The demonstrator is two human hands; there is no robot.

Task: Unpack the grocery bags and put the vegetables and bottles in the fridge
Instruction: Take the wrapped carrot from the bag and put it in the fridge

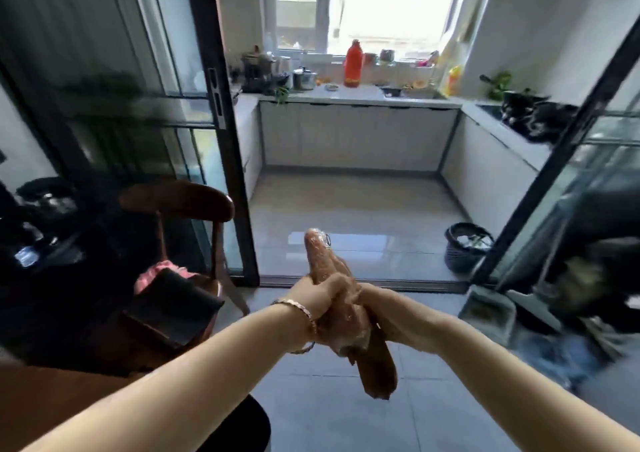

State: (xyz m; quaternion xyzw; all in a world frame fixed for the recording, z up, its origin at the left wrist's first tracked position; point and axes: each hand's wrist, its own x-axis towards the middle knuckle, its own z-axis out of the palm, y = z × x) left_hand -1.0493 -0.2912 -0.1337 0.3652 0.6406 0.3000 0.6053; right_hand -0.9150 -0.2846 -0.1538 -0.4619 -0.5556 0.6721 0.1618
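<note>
A bundle of long orange carrots [375, 372] wrapped in clear plastic is held out in front of me at the middle of the view, pointing away toward the kitchen doorway. My left hand [322, 296], with a bracelet on the wrist, grips the bundle around its middle from the left. My right hand [384, 316] grips the same bundle from the right, partly hidden behind the carrots. No fridge shows in this view.
A dark wooden chair [180, 206] with a black bag [173, 302] stands at the left. Ahead, a black-framed sliding glass door [225, 147] opens on a kitchen with a cluttered counter [353, 97] and a red bottle [353, 64]. A dark bin [465, 247] stands on the right.
</note>
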